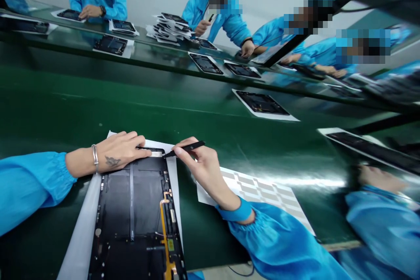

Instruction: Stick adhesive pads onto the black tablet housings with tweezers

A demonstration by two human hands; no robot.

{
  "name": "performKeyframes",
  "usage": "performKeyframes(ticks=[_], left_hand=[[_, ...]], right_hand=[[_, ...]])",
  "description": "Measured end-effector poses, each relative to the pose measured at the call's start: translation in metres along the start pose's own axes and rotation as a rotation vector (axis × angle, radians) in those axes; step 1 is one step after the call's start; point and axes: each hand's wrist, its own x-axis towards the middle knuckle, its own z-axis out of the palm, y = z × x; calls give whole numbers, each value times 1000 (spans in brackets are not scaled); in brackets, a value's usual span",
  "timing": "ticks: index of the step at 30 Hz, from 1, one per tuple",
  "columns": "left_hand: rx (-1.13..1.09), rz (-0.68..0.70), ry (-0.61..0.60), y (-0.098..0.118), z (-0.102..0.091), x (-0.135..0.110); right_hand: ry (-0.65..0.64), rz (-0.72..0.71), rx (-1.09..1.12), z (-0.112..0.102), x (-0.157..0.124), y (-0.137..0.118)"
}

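In front of me lies a black tablet housing [144, 210] with an orange flex cable [166, 232] along its right side, on a white sheet [80, 232]. My left hand [120, 151] rests across the housing's far end. Its index fingertip touches a pale strip [157, 154] near the far right corner; the other fingers are loosely bent. Black tweezers [190, 145] are pinched in my right hand [203, 166]. Their tips reach the right end of the pale strip; whether they grip it, I cannot tell.
Right of my right forearm is a white sheet of grey rectangular stickers [262, 192]. More housings [260, 103] on white sheets sit farther along the green table [108, 109]. A stack of housings [170, 28] stands across from me. Co-workers in blue sit opposite; another person's sleeve [383, 223] is at right.
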Motion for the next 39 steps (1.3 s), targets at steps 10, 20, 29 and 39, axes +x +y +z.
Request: performKeyframes(ticks=[10, 20, 29, 39], left_hand=[[72, -38, -31, 8, 3, 23], [-122, 72, 160, -4, 12, -14], [-321, 9, 163, -5, 20, -9], [-372, 25, 164, -6, 18, -10]], right_hand=[[117, 46, 38, 1, 5, 4], [51, 213, 124, 0, 8, 10], [197, 228, 260, 6, -2, 10], [106, 394, 440, 6, 10, 14]])
